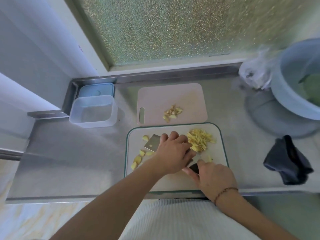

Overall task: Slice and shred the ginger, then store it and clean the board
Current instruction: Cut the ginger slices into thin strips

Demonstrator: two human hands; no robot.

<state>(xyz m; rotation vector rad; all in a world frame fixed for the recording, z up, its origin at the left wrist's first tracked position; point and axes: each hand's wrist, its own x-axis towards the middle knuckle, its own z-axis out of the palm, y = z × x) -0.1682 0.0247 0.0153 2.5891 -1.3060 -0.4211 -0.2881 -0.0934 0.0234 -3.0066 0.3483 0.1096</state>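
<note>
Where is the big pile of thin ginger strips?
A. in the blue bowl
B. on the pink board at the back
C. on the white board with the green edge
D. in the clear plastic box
C: the shredded ginger lies on the green-edged board, just past the left hand; the clear box holds none.

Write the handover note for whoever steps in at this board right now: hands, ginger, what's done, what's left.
Right hand grips the knife's black handle; the knife lies blade-flat across the green-rimmed board.
Left hand rests on the blade, beside the shredded ginger pile.
Unshredded slices lie at the board's left; more ginger pieces sit on the pink board behind.
Done: part shredded. Left: shred the rest, fill the open clear container (its lid behind it), clean the board.
</note>
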